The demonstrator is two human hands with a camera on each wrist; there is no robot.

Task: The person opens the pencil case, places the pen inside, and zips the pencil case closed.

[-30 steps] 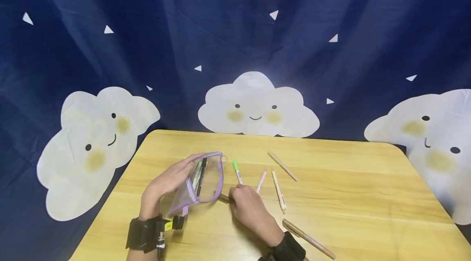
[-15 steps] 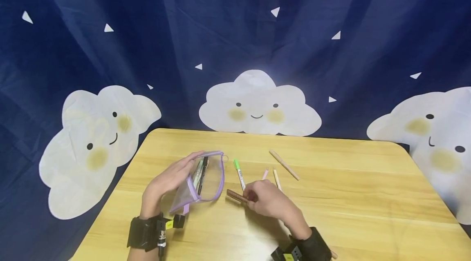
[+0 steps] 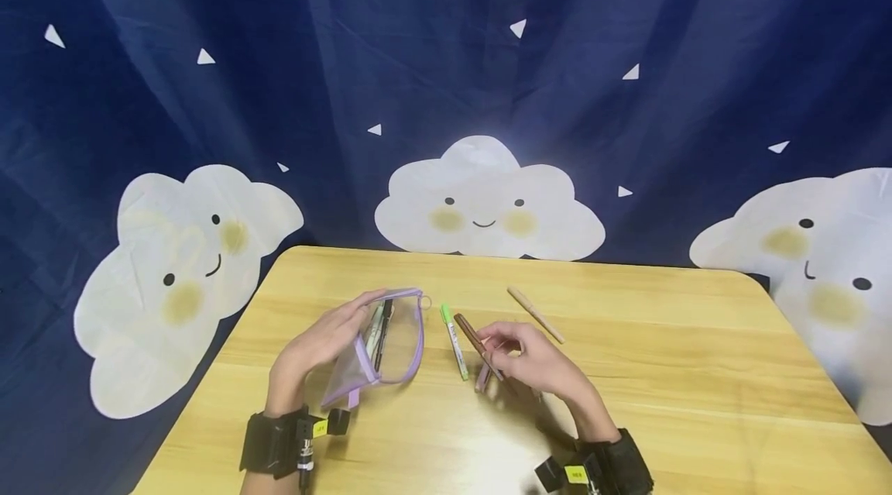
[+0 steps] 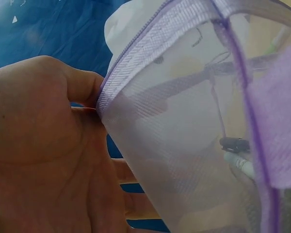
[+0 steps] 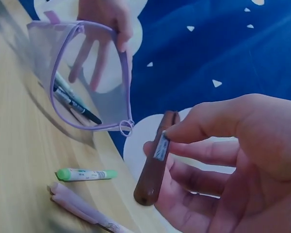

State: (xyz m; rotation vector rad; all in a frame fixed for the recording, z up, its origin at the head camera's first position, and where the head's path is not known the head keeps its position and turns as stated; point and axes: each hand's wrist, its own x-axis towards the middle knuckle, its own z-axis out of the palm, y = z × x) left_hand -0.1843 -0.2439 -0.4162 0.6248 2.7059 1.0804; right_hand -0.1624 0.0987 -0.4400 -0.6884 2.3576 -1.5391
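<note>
My left hand (image 3: 320,340) pinches the edge of a see-through mesh pencil case (image 4: 150,160) with purple zip trim, thumb on one side and fingers behind the mesh. The case gapes toward the right, and several pens lie inside, among them a black pen (image 5: 77,104). In my right hand (image 3: 533,359) a brown pen (image 5: 153,174) is pinched between thumb and fingers, raised above the table and tilted. Below it lie a green-capped marker (image 3: 454,340) and a pink pen (image 5: 77,206), the latter partly covered by the hand in the head view.
A light brown pen (image 3: 535,314) lies farther back on the wooden table (image 3: 697,363). A dark blue curtain (image 3: 446,53) with white clouds hangs behind the table's far edge. My right hand and forearm cover part of the tabletop.
The right hand has picked up the brown pen from beside the case, carried it rightward and turned it from nearly level to steeper. The left hand and case have stayed put.
</note>
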